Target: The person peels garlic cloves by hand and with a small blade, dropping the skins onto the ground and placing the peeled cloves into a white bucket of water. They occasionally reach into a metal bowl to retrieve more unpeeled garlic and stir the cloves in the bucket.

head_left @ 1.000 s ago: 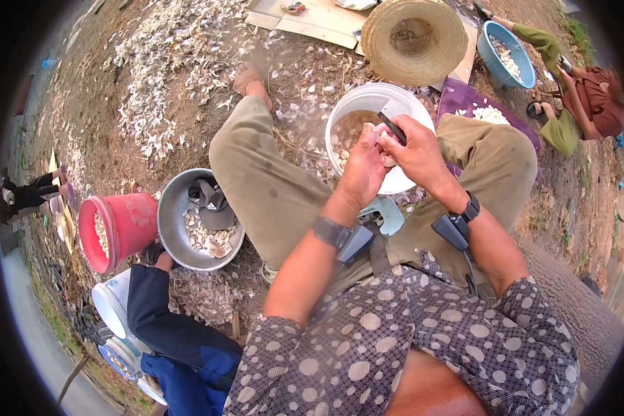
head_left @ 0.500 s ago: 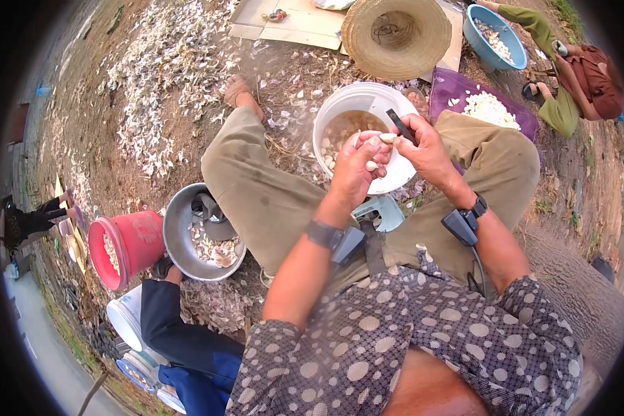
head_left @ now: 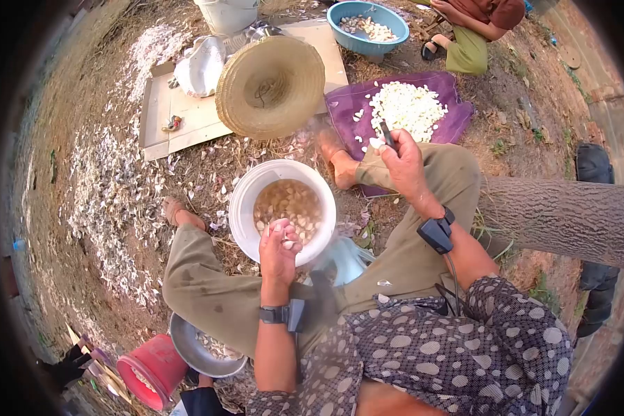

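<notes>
My right hand (head_left: 405, 170) is closed on a small dark-handled knife (head_left: 387, 134), with a white garlic clove (head_left: 376, 143) pinched beside it. It hovers at the near edge of a purple cloth (head_left: 457, 107), where peeled garlic cloves (head_left: 410, 111) lie heaped. Over the near rim of a white bucket (head_left: 241, 216), my left hand (head_left: 277, 256) is curled around pale garlic cloves (head_left: 288, 243), partly hidden by the fingers. Inside the bucket, unpeeled cloves (head_left: 284, 208) sit in brownish water.
A straw hat (head_left: 270, 87) lies on flattened cardboard (head_left: 187, 125). Beyond the cloth stands a blue basin (head_left: 367, 43) near another person (head_left: 475, 35). A metal basin (head_left: 180, 340) and a red bucket (head_left: 152, 367) are at lower left. A tree trunk (head_left: 558, 215) lies right.
My hands have parted: the right, with knife and clove, has moved from the bucket to the purple cloth; the left stays by the bucket. The view has swung right.
</notes>
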{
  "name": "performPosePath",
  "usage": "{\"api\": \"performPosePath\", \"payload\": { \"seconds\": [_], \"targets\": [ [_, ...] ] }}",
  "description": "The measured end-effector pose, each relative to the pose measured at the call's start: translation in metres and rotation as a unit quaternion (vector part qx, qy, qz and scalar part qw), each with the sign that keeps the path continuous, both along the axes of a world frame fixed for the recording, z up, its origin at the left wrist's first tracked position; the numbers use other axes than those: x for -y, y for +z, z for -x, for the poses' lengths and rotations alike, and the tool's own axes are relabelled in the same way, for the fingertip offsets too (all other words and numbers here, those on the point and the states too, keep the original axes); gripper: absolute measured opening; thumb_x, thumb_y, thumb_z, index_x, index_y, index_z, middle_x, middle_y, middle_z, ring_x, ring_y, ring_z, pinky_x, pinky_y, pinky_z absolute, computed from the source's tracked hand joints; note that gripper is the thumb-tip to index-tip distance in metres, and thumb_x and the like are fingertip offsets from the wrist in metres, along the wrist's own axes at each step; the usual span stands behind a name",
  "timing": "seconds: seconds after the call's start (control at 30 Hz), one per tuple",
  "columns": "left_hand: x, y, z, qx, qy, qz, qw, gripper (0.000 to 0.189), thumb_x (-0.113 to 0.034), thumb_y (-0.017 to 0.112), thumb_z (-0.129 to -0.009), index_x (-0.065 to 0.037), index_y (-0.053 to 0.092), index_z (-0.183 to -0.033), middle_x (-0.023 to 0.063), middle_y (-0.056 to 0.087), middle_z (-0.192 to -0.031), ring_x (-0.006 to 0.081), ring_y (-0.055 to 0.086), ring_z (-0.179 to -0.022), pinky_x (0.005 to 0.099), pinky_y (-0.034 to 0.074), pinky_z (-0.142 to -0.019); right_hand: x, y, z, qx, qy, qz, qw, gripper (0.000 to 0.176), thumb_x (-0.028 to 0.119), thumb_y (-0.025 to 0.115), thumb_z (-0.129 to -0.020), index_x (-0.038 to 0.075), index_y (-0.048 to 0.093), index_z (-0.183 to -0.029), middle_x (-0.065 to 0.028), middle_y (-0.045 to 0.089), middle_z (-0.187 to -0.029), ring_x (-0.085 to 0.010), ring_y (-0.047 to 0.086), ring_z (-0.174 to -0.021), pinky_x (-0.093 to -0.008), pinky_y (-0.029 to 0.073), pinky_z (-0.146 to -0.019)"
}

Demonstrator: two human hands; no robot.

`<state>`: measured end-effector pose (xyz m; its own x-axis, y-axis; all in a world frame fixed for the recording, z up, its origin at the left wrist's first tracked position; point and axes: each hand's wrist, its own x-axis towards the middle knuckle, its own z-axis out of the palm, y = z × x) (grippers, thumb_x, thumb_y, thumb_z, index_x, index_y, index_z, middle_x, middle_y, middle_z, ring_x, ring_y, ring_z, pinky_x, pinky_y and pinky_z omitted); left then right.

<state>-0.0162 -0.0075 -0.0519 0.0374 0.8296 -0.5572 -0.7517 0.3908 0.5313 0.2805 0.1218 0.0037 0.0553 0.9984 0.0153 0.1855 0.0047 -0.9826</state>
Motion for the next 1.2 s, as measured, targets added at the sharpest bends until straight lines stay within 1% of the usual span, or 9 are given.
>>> {"api": "performPosePath", "payload": {
  "seconds": [0.13, 0.37, 0.47, 0.6, 0.87, 0.97, 1.1, 1.13, 1.2],
  "targets": [
    [-0.003, -0.010, 0.001, 0.013, 0.000, -0.011, 1.000, 0.025, -0.015, 0.057, -0.101, 0.000, 0.056, -0.120, 0.0081, 0.059, -0.100, 0.0159, 0.060, -0.089, 0.0307, 0.053, -0.074, -0.051, 0.002, -0.075, 0.053, -0.172, -0.053, 0.982, 0.030, 0.013, 0.066, -0.097, -0.002, 0.052, -0.119, -0.0055, 0.066, -0.090, -0.0079, 0.058, -0.071, -0.0235, 0.047, -0.063],
    [-0.006, -0.004, 0.002, -0.008, 0.009, 0.014, 1.000, 0.029, -0.002, 0.048, -0.098, 0.003, 0.053, -0.126, 0.0179, 0.065, -0.112, 0.0212, 0.066, -0.093, 0.0354, 0.058, -0.077, -0.047, 0.035, -0.108, -0.066, -0.229, -0.044, 0.970, 0.023, 0.007, 0.062, -0.096, 0.000, 0.056, -0.117, -0.0021, 0.063, -0.081, -0.0009, 0.044, -0.053, -0.0184, 0.032, -0.044],
    [-0.004, -0.004, 0.006, -0.030, 0.020, 0.001, 0.999, 0.029, -0.002, 0.044, -0.100, 0.002, 0.054, -0.126, 0.0204, 0.068, -0.107, 0.0179, 0.065, -0.077, 0.0310, 0.056, -0.062, -0.034, 0.036, -0.075, -0.103, -0.190, -0.045, 0.975, 0.019, 0.005, 0.060, -0.096, 0.001, 0.057, -0.114, -0.0016, 0.062, -0.082, 0.0000, 0.042, -0.052, -0.0178, 0.029, -0.042],
    [-0.001, 0.008, 0.012, -0.067, 0.020, -0.008, 0.997, 0.013, -0.021, 0.051, -0.106, -0.009, 0.053, -0.111, 0.0168, 0.069, -0.094, 0.0076, 0.045, -0.047, 0.0186, 0.029, -0.037, -0.015, 0.036, 0.004, -0.163, -0.058, -0.011, 0.985, 0.017, 0.003, 0.059, -0.096, 0.001, 0.057, -0.113, -0.0008, 0.060, -0.084, 0.0005, 0.037, -0.049, -0.0167, 0.025, -0.041],
    [0.014, 0.022, 0.024, -0.045, 0.052, -0.032, 0.997, 0.017, -0.023, 0.054, -0.105, -0.008, 0.061, -0.102, 0.0029, 0.059, -0.072, 0.0046, 0.042, -0.049, 0.0188, 0.031, -0.040, 0.051, 0.041, 0.120, -0.110, 0.221, 0.151, 0.957, 0.020, 0.008, 0.066, -0.095, 0.003, 0.060, -0.114, 0.0038, 0.060, -0.089, -0.0004, 0.048, -0.068, -0.0183, 0.040, -0.058],
    [0.019, 0.020, 0.029, -0.011, 0.065, -0.041, 0.997, 0.018, -0.023, 0.054, -0.105, -0.007, 0.062, -0.104, 0.0009, 0.059, -0.075, 0.0042, 0.044, -0.053, 0.0187, 0.034, -0.043, 0.067, 0.018, 0.149, -0.038, 0.277, 0.054, 0.958, 0.019, 0.009, 0.068, -0.094, 0.002, 0.060, -0.110, 0.0041, 0.061, -0.093, -0.0025, 0.053, -0.077, -0.0212, 0.046, -0.066],
    [0.021, 0.037, 0.020, -0.017, 0.093, -0.033, 0.995, 0.021, -0.025, 0.056, -0.104, -0.006, 0.064, -0.098, -0.0015, 0.055, -0.071, 0.0041, 0.048, -0.056, 0.0185, 0.035, -0.043, 0.082, 0.039, 0.168, 0.157, 0.332, -0.049, 0.929, 0.024, 0.009, 0.071, -0.089, 0.000, 0.061, -0.109, -0.0073, 0.064, -0.094, -0.0172, 0.063, -0.083, -0.0297, 0.051, -0.075],
    [0.022, 0.037, 0.018, -0.029, 0.081, -0.041, 0.995, 0.022, -0.026, 0.055, -0.105, -0.006, 0.064, -0.100, -0.0012, 0.055, -0.072, 0.0048, 0.048, -0.056, 0.0193, 0.036, -0.044, 0.084, 0.034, 0.171, 0.132, 0.336, -0.119, 0.925, 0.026, 0.008, 0.071, -0.089, 0.000, 0.061, -0.112, -0.0133, 0.064, -0.097, -0.0280, 0.065, -0.087, -0.0353, 0.053, -0.078],
    [0.025, 0.037, 0.014, -0.055, 0.061, -0.055, 0.995, 0.025, -0.026, 0.052, -0.106, -0.004, 0.065, -0.103, -0.0007, 0.056, -0.074, 0.0063, 0.049, -0.056, 0.0209, 0.039, -0.046, 0.083, 0.029, 0.170, 0.172, 0.357, -0.137, 0.908, 0.025, 0.007, 0.070, -0.090, 0.000, 0.062, -0.112, -0.0140, 0.065, -0.098, -0.0299, 0.066, -0.089, -0.0365, 0.053, -0.078]
  ]
}}
